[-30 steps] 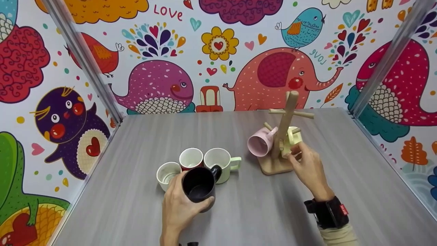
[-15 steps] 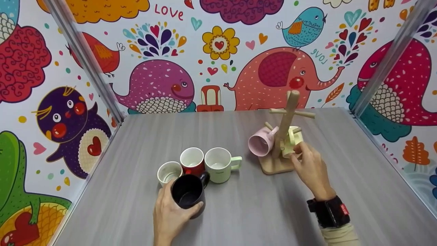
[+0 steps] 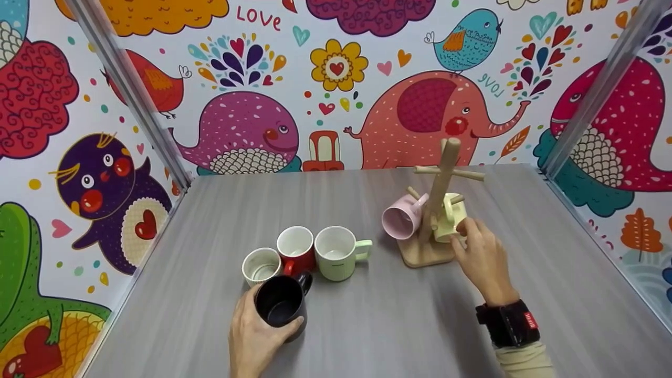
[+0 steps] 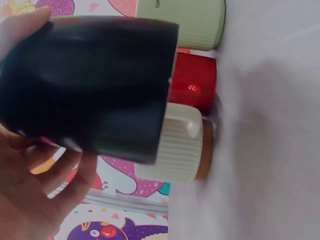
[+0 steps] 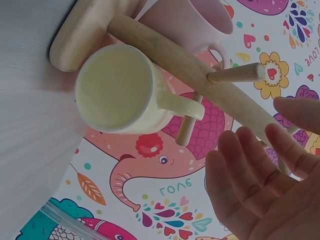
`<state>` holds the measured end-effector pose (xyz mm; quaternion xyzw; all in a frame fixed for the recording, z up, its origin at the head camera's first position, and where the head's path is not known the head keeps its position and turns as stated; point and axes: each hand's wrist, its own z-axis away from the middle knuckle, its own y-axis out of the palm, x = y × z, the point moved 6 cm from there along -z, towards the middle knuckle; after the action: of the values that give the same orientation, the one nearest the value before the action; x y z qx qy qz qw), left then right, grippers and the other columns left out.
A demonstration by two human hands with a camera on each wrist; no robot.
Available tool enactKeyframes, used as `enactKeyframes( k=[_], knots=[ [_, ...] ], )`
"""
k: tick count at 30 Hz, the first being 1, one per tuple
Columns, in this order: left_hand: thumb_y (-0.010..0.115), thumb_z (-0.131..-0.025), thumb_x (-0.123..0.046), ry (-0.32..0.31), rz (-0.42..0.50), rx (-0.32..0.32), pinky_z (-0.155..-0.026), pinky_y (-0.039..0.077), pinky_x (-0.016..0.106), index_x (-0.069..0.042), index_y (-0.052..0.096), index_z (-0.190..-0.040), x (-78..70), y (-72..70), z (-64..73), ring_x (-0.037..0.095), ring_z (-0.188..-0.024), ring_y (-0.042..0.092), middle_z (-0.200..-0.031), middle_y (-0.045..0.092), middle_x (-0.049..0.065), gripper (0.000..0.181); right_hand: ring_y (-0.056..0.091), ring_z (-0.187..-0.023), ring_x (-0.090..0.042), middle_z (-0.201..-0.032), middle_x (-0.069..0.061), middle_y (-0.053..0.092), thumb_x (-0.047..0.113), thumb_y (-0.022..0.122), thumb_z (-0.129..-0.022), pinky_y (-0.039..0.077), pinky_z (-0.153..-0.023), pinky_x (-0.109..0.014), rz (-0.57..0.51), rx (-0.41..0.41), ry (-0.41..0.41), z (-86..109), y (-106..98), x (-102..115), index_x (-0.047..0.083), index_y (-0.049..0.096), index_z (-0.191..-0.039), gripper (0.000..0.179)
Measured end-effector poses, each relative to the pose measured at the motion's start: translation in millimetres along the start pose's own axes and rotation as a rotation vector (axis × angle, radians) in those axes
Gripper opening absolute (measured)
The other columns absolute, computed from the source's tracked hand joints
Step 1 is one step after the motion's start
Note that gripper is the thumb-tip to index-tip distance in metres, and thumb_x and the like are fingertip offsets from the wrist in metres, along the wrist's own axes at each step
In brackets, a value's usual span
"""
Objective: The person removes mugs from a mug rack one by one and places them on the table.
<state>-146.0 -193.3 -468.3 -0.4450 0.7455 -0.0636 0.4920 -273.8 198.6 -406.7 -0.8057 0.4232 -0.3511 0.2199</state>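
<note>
My left hand [image 3: 252, 331] grips a black mug [image 3: 281, 302] by its body. In the left wrist view the mug [image 4: 95, 85] is raised off the table, its handle hidden. To the right, a wooden mug tree [image 3: 440, 184] bears a pink mug [image 3: 400, 220] and a pale yellow mug [image 3: 446, 230], both hung by their handles. My right hand [image 3: 483, 262] is beside the yellow mug. The right wrist view has its fingers [image 5: 250, 170] loosely bent, holding nothing and apart from the yellow mug [image 5: 115, 90].
Behind the black mug, a ribbed white cup [image 3: 261, 266], a red mug [image 3: 300, 258] and a light green mug [image 3: 336, 262] stand upright in a close row. Bare pegs [image 3: 467, 175] stick out near the tree's top. Patterned walls enclose the grey table [image 3: 388, 336].
My left hand has carried the black mug left and toward me, baring more of the red mug. My right hand has drawn slightly right, away from the yellow mug, which stays on its peg.
</note>
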Motion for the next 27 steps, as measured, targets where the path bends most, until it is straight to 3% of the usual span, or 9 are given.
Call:
enactKeyframes(
  k=[12,27],
  knots=[
    [0.100,-0.049,-0.027,-0.112,-0.027,0.037,-0.091,0.048,0.056,0.004,0.058,-0.128,15.4,-2.0,3.5,0.040,-0.108,0.061,-0.117,0.063,0.023,0.095,0.061,-0.070,-0.042,-0.086,-0.023,0.063,-0.006,0.070,-0.081,0.047,-0.059,-0.058,0.036,0.007,0.033,-2.5,-0.4,-11.2,-0.004,0.059,-0.089,0.014],
    [0.100,-0.049,-0.025,-0.119,-0.013,0.009,-0.094,0.046,0.056,0.008,0.056,-0.127,27.6,-4.2,4.6,0.044,-0.110,0.059,-0.119,0.062,0.026,0.095,0.061,-0.070,-0.040,-0.088,-0.022,0.063,-0.002,0.067,-0.083,0.047,-0.059,-0.058,0.037,0.060,0.099,-3.7,5.2,-23.8,-0.005,0.061,-0.091,0.010]
  ],
)
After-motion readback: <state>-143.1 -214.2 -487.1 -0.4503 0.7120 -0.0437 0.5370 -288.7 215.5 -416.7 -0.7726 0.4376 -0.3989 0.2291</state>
